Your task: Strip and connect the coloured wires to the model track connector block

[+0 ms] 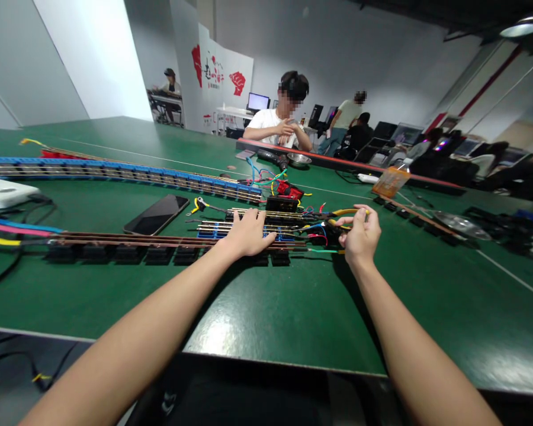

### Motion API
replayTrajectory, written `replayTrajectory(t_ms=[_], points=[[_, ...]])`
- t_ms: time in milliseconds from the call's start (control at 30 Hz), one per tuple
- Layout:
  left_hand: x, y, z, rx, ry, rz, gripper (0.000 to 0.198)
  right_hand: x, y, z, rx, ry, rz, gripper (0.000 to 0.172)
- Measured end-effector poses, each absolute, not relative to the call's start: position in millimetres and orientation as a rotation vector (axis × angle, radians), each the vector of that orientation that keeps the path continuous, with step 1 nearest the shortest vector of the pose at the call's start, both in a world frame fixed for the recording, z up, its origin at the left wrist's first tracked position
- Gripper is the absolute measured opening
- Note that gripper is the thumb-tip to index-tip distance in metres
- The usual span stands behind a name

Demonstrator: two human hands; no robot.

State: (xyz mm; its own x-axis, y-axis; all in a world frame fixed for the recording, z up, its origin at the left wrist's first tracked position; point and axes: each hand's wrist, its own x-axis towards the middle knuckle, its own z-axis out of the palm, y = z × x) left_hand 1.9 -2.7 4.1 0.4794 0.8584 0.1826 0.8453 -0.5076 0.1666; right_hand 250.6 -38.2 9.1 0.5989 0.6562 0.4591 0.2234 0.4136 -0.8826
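Note:
My left hand (250, 232), fingers spread, presses down on a bundle of long thin metal bars held in black and blue plastic holders. The front strip of reddish-brown bars (160, 238) runs left from under it, ending in blue, pink and yellow wires (15, 228). At the bundle's right end, my right hand (360, 236) is closed around the yellow handles of what look like pliers (347, 213). Their jaws point left among small coloured wires and cannot be made out clearly. A green wire (326, 251) sticks out just below them.
A phone (157, 214) lies left of the bundle, behind the front strip. Behind it curves a long blue track (128, 176). Farther back are a power drill (273, 158), a metal bowl (299, 159) and an orange container (391, 180). Across the green table (293, 313) sits another person.

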Motion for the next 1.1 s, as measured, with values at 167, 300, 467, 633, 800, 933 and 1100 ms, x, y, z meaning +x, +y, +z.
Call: replayTrajectory(t_ms=[167,300,467,633,800,933,1100], points=[[3,-3,5,2.649,1.526,0.382,0.063,255,-36,9,-1.13,-0.845,0.382,0.045],[3,-3,5,2.644,1.528,0.387,0.062,255,-35,12,-1.127,-0.74,0.439,0.033],[2,-2,4,2.652,1.515,0.408,0.062,255,-36,15,-1.161,-0.595,0.506,0.017],[2,-2,4,2.654,1.512,0.412,0.063,256,-37,16,-1.161,-0.61,0.48,0.021],[2,-2,4,2.66,1.505,0.413,0.065,249,-39,12,-1.078,-0.86,0.316,0.032],[2,-2,4,2.664,1.51,0.397,0.065,245,-40,8,-1.082,-1.026,0.172,0.038],[2,-2,4,2.658,1.519,0.388,0.063,241,-43,9,-1.086,-1.074,0.018,0.036]])
